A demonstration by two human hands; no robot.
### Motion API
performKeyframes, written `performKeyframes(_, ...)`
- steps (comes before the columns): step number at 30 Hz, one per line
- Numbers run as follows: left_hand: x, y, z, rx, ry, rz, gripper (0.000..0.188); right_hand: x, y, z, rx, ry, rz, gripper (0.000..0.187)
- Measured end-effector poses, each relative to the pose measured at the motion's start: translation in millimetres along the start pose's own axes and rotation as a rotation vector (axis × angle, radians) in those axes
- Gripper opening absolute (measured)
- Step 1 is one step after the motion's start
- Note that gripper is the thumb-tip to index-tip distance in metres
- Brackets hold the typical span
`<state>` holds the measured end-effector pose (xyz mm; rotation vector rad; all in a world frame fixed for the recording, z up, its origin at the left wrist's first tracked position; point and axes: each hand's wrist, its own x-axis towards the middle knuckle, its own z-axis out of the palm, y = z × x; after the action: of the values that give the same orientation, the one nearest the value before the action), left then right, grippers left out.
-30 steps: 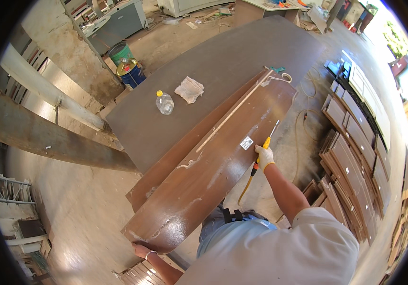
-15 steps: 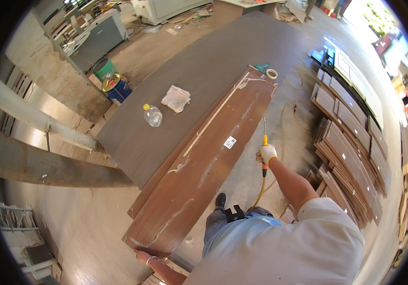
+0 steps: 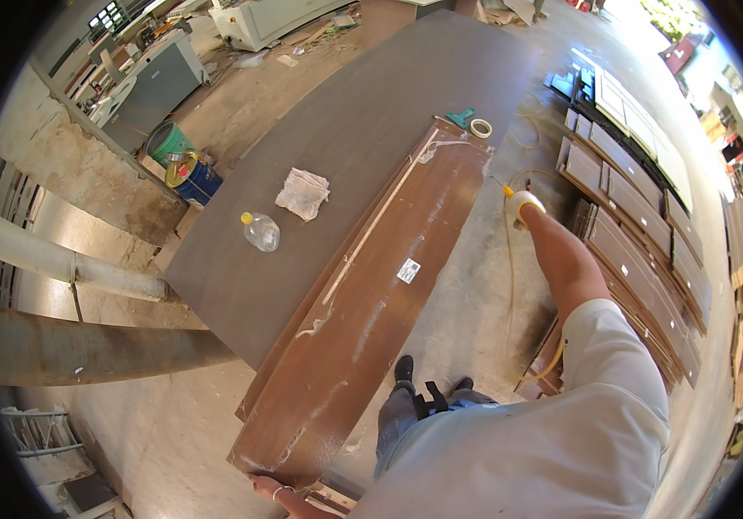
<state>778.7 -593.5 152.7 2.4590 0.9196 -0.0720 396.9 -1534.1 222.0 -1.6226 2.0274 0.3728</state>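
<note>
My right hand [image 3: 524, 210], in a white glove, is closed round a yellow air blow gun [image 3: 508, 190] with a thin nozzle. The nozzle points toward the far right edge of a long brown panel [image 3: 389, 320], apart from it. A yellow hose hangs from the gun behind my forearm. My bare left hand [image 3: 265, 486] grips the panel's near end, its fingertips partly hidden. White streaks and a label mark the panel top. Another brown panel [image 3: 254, 400] lies under it, slightly offset to the left, both resting on a big dark board [image 3: 406, 78].
A plastic bottle [image 3: 262, 232] and a crumpled cloth [image 3: 303, 193] lie on the board's left. A green scraper [image 3: 460, 118] and a tape roll [image 3: 480, 129] sit past the panel's far end. Stacked brown panels [image 3: 640, 268] line the floor at right; a paint can [image 3: 193, 179] stands at left.
My right hand has moved forward and right with the blow gun, whose nozzle now points toward the panel's far end. My left hand stays at the near end. The view has shifted slightly.
</note>
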Motion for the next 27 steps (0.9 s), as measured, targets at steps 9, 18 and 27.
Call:
performKeyframes(9,6.4,4.5,7.5,0.149,-0.014,-0.004,0.082,7.0,-54.2,-44.5,-0.181,-0.079,-0.064,0.034)
performKeyframes(18,18.9,12.4,17.7,0.118,-0.050,0.017,0.076,50.4,-56.0,-11.7,0.132,-0.308,-0.168,0.024)
performKeyframes(27,60.7,1.5,39.4,0.091,-0.088,0.175,0.061,-174.6,10.0,64.0,0.074,-0.624,-0.506,0.028)
